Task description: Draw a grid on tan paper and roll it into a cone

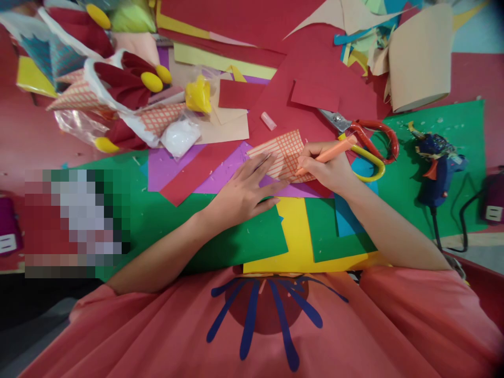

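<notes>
My right hand (327, 165) grips an orange marker (334, 150), its tip down at the edge of a cream paper piece (285, 149) drawn with orange crossing lines. The lines form a grid on the piece's right part and run as stripes toward the left. Flat on the left side of that piece lies my left hand (254, 181), fingers spread. A small pale pink marker cap (268, 121) rests just above the paper. Beside my right hand are scissors (370, 136) with red and yellow handles, their blades partly under red paper.
Finished-looking paper cones (157, 121) with grid patterns and yellow ovals crowd the left. A blue glue gun (437, 168) with a cord stands at right on green sheet (468, 126). A beige paper cylinder (421, 58) is at back right. Purple sheet (165, 163) lies under the work.
</notes>
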A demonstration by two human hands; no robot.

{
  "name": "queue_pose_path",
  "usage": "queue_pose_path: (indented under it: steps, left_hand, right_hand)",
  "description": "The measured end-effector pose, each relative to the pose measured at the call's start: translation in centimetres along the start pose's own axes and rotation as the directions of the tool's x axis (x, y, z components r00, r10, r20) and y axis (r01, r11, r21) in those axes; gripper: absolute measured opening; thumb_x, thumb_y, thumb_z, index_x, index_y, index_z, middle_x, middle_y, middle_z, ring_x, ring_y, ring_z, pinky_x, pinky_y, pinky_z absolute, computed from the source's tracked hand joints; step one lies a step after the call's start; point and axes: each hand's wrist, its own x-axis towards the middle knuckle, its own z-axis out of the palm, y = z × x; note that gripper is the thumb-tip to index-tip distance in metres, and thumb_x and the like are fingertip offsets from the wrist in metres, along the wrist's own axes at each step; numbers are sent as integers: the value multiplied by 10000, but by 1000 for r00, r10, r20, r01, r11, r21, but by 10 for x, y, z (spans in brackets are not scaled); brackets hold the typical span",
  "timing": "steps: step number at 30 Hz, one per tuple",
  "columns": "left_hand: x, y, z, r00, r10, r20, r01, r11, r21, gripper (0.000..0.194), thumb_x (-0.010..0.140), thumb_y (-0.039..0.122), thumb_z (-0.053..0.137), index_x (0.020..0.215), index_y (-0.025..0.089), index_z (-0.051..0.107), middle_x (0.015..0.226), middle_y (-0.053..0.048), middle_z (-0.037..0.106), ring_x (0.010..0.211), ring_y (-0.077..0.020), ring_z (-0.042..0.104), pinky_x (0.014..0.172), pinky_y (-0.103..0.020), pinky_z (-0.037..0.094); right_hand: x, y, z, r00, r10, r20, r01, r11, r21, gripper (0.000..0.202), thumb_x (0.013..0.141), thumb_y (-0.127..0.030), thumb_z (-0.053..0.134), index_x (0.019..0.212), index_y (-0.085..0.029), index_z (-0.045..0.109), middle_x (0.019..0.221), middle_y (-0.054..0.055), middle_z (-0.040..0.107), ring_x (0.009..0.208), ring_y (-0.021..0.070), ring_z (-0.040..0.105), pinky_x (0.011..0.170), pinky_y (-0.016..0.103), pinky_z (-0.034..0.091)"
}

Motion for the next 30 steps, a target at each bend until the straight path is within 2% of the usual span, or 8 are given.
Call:
queue_pose_path:
  steps: [6, 11, 18, 24, 30]
  left_hand:
    - [1, 0, 0, 1000, 5, 2, -5, 1000, 0, 396, 953, 335, 518, 1343, 270, 539, 1528, -169, 351, 1415, -374, 340, 1071, -593, 386]
    - [1, 0, 0, 1000, 14, -14, -14, 1000, 7, 390, 954, 324, 517, 1337, 256, 544, 1519, -186, 358, 1422, -373, 327, 1067, -598, 385]
    - [0, -1, 1, 1000, -7, 3, 7, 1000, -5, 393, 947, 341, 532, 1333, 272, 551, 1529, -162, 351, 1415, -372, 336, 1081, -591, 375]
    - [0, 1, 0, 1000, -13, 9, 13, 1000, 4, 381, 946, 329, 532, 1322, 270, 563, 1525, -159, 363, 1413, -374, 341, 1074, -588, 387]
    - [1, 1, -1, 999, -29, 26, 30, 1000, -2, 379, 945, 336, 532, 1316, 268, 569, 1530, -158, 358, 1418, -372, 333, 1080, -589, 382]
  right_hand:
    - [0, -3, 1, 999, -20, -35, 22, 999, 42, 222, 774, -165, 547, 560, -175, 488, 549, -38, 518, 519, 67, 442, 491, 215, 348]
    - [0, -4, 2, 999, -37, -37, 39, 999, 30, 259, 781, -197, 556, 543, -179, 456, 529, -44, 489, 506, 62, 405, 481, 219, 322]
    - [0, -2, 0, 999, 12, 50, -12, 1000, -5, 285, 742, -78, 495, 496, -186, 400, 488, -42, 457, 482, 66, 394, 463, 236, 285]
    - [0, -2, 0, 1000, -25, 1, 25, 1000, 12, 263, 761, -124, 513, 522, -183, 421, 521, -42, 468, 514, 71, 431, 495, 234, 314]
    - [-1, -1, 1, 1000, -22, 8, 22, 999, -33, 268, 744, -130, 518, 511, -187, 399, 491, -52, 417, 493, 64, 381, 482, 240, 274]
